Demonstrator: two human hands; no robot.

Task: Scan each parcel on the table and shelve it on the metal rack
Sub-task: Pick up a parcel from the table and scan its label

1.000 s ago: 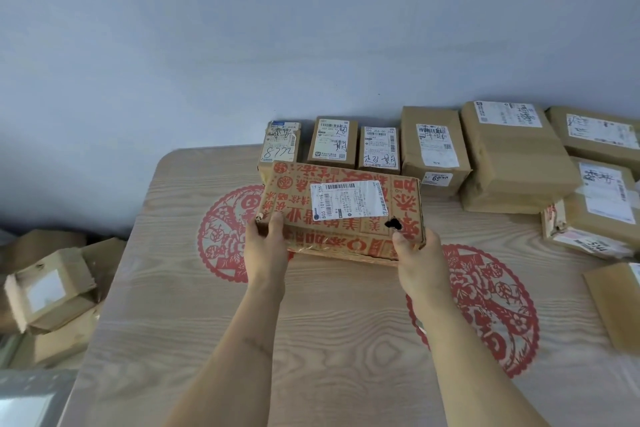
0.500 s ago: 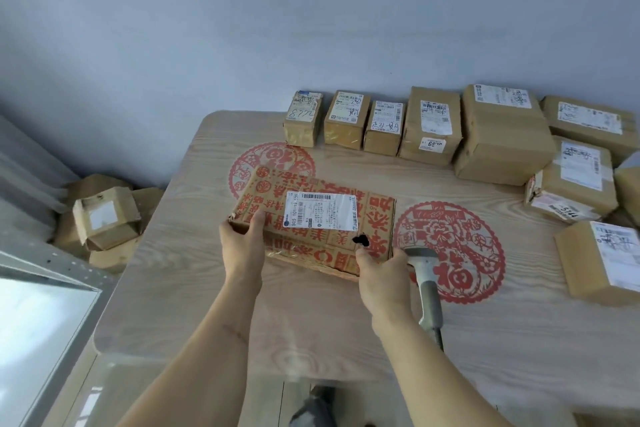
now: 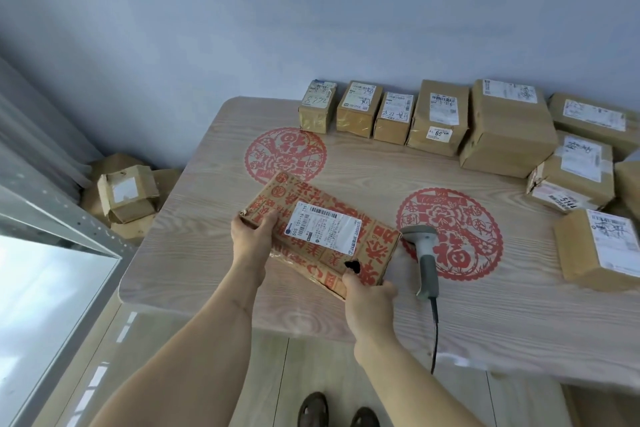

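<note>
I hold a flat brown parcel with red printed characters point(image 3: 367, 253) and a white barcode label above the table's near left part. My left hand point(image 3: 251, 236) grips its left end, thumb on top. My right hand point(image 3: 369, 295) grips its near right corner. A grey handheld scanner point(image 3: 424, 253) lies on the wooden table point(image 3: 207, 218) just right of the parcel, its cable running off the front edge. The metal rack point(image 3: 69, 218) shows as a grey perforated post and shelf at the left.
Several brown labelled parcels point(image 3: 440, 118) line the table's back edge, and more stack at the right point(image 3: 581, 170). Red paper-cut decals point(image 3: 285, 154) mark the tabletop. Crumpled cardboard boxes point(image 3: 126, 192) lie on the floor at the left. My shoes point(image 3: 313, 409) show below.
The parcel has come away from the back row toward the near left edge, held in both hands. The view swung down and left, bringing the scanner, rack and floor into sight.
</note>
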